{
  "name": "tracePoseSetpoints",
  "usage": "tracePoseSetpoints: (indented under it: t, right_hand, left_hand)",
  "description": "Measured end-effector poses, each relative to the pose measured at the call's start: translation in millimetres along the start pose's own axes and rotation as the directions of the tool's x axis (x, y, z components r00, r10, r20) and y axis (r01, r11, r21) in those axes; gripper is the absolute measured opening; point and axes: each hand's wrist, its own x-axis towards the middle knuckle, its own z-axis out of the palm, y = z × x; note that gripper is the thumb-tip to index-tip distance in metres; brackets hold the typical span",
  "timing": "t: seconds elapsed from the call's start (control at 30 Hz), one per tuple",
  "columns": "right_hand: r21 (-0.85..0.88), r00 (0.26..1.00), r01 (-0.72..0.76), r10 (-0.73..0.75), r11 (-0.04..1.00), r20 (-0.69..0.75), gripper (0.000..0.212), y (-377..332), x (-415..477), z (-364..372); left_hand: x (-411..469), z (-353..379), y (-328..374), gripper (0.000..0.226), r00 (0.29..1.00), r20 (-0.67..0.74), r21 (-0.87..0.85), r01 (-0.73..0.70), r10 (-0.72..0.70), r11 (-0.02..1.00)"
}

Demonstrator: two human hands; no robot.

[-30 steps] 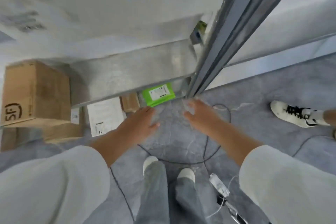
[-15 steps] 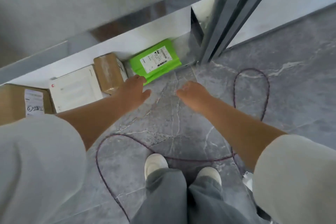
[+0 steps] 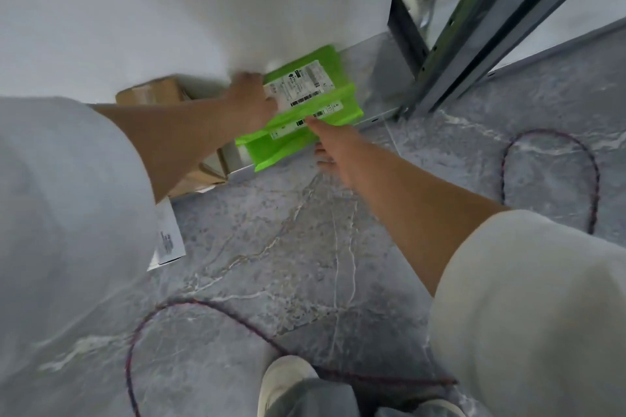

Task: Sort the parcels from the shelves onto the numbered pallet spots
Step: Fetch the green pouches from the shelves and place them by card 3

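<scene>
Fingers point(image 3: 262, 101) of the left hand point(image 3: 252, 96) curled round the left edge of the green parcel point(image 3: 335, 59) while fingers point(image 3: 312, 123) of the right hand point(image 3: 333, 145) touched its near edge, grasp unclear, the parcel lying on the bottom shelf point(image 3: 367, 78), seemingly not yet lifted, its carry to a pallet spot left to do.

One wide-angle camera, worn on the head, is looking forward and steeply down. The grey floor point(image 3: 271, 247) is filling most of the frame, and the wearer's own shoe point(image 3: 288, 379) is showing at 6 o'clock. The camera is sitting near the low shelving: the green parcel point(image 3: 298, 112) is lying at 12 o'clock and the shelf post point(image 3: 450, 54) is rising at 1 o'clock.
</scene>
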Motion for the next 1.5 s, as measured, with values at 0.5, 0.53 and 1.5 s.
tracePoseSetpoints:
  t: [0.5, 0.53, 1.5]
  right_hand:
    - [0.323, 0.991, -0.040, 0.078, 0.946, -0.106, 0.044, 44.5, -52.2, -27.1]
    - [0.323, 0.993, -0.034, 0.069, 0.946, -0.098, 0.046, 47.0, -69.6, -35.0]
    - [0.024, 0.861, 0.497, -0.489, 0.868, -0.141, 0.032, -189.7, -667.0, -200.2]
  left_hand:
    - [-98.1, 16.1, 22.8, 0.039, 0.946, 0.292, -0.567, 0.292, -0.144, 0.770]
    - [-115.6, 15.2, 25.5, 0.039, 0.944, 0.284, -0.655, 0.319, -0.168, 0.685]
    - [-501.9, -449.4, 243.1, 0.032, 0.992, 0.073, -0.952, 0.099, -0.099, 0.291]
